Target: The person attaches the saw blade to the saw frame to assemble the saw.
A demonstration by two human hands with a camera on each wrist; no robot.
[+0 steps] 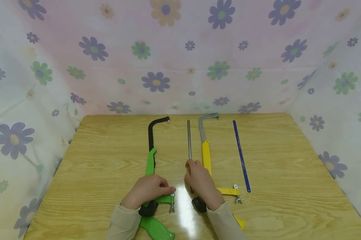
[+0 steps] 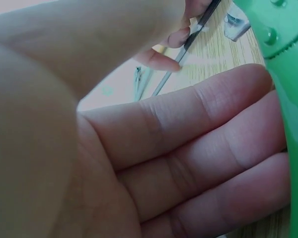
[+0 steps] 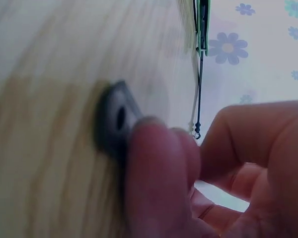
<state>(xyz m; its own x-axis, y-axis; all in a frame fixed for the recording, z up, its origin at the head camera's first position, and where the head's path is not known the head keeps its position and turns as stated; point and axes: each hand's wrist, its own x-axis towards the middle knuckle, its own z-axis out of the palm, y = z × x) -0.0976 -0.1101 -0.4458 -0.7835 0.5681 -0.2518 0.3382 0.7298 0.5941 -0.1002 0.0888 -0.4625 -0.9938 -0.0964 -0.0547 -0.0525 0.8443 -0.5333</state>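
Two hacksaw frames lie on the table, each without a blade fitted. Over the green hacksaw frame (image 1: 150, 162) rests my left hand (image 1: 149, 190), its thumb tip by the metal blade post (image 1: 172, 196). In the left wrist view, the fingers (image 2: 208, 109) are nearly straight and touch the green plastic. My right hand (image 1: 199, 178) pinches a grey hacksaw blade (image 1: 189, 138), which lies lengthwise between the frames. The blade's holed end (image 3: 116, 116) shows beside the thumb in the right wrist view. Under the right forearm lies the yellow hacksaw frame (image 1: 206, 156), partly hidden.
A blue hacksaw blade (image 1: 241, 156) lies apart on the right. Beside it, the yellow frame's front arm ends in a wing nut (image 1: 238, 200). Flower-patterned cloth (image 1: 180, 60) hangs behind and at both sides of the wooden table (image 1: 108, 143).
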